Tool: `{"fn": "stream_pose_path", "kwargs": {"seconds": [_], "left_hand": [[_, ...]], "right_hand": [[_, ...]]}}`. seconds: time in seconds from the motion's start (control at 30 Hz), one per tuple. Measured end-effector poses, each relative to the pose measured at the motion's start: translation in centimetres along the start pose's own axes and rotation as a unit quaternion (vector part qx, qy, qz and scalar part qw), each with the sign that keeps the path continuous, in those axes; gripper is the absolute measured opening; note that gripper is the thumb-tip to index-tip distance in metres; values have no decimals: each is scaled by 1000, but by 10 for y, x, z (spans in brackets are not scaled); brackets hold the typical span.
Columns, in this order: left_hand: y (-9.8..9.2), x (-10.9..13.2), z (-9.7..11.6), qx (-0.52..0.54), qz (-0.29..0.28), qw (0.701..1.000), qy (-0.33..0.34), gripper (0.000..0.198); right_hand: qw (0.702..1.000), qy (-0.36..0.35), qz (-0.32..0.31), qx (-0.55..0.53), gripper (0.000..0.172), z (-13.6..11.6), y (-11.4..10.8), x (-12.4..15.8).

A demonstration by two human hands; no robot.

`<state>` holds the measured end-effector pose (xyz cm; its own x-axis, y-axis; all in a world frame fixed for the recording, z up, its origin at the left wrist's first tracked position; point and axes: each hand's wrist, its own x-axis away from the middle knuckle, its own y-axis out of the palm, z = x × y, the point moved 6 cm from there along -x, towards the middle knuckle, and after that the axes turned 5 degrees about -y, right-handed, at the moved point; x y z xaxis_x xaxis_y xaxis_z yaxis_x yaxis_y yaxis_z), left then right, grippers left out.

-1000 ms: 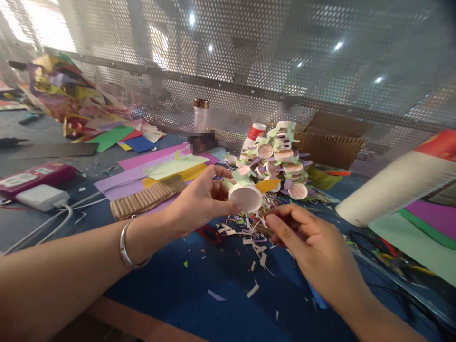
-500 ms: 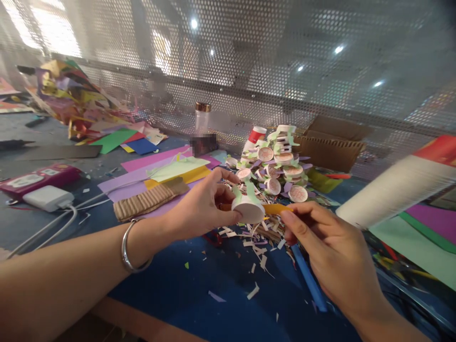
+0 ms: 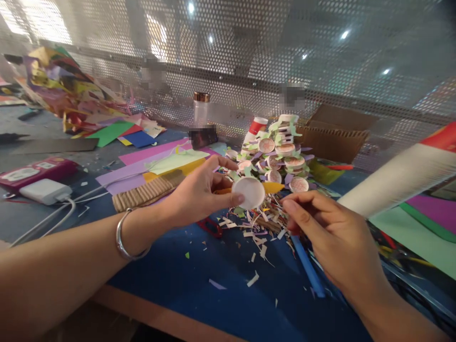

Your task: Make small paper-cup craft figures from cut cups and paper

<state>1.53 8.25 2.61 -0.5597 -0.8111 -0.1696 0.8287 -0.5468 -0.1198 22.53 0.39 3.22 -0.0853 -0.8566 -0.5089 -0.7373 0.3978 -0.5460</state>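
Observation:
My left hand (image 3: 197, 190) grips a small round white paper piece (image 3: 248, 194) between thumb and fingers, its flat face turned toward me. Green paper tabs rise behind its top edge. A pointed yellow paper strip (image 3: 273, 187) sticks out to the right of the disc, and a bit of yellow shows on the left. My right hand (image 3: 320, 228) is just below and right of the strip's tip, apart from it, with thumb and forefinger closed and nothing visible between them. Behind stands a stack of similar white round pieces (image 3: 286, 148) with green and purple tabs.
Paper scraps (image 3: 261, 228) litter the blue table around red-handled scissors (image 3: 211, 227) and a blue stick (image 3: 309, 268). Corrugated cardboard (image 3: 147, 191), coloured sheets (image 3: 117, 179) and a white charger (image 3: 46, 191) lie left. A large white roll (image 3: 388, 175) leans right; a cardboard box (image 3: 331, 142) stands behind.
My right hand has let go of the yellow strip and drawn slightly away. In my left hand the white disc has tilted up, so its face now shows more fully.

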Motion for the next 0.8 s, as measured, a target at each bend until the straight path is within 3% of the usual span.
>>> {"fn": "stream_pose_path", "kwargs": {"seconds": [0.13,0.23,0.33,0.43,0.53,0.7,0.8], "left_hand": [[-10,0,5,11,-17,999,-45,50],[-1,7,1,21,-89,988,-123,58],[16,18,-6,-60,-167,973,-145,67],[24,25,-11,-201,-193,950,-143,74],[23,26,-5,-284,-181,934,-120,65],[13,18,11,-335,-105,935,-44,26],[4,15,20,-337,-38,941,17,13]], "right_hand": [[1000,2,20,12,22,2,-5,-2],[999,-14,2,35,20,-1,-4,-2],[998,-25,-8,57,19,-5,-2,-3],[997,-35,-11,69,18,-7,0,-3],[996,-38,-9,76,18,-7,0,-5],[991,-26,-47,122,20,6,-7,-10],[982,-18,-85,170,25,16,-15,-16]]}}
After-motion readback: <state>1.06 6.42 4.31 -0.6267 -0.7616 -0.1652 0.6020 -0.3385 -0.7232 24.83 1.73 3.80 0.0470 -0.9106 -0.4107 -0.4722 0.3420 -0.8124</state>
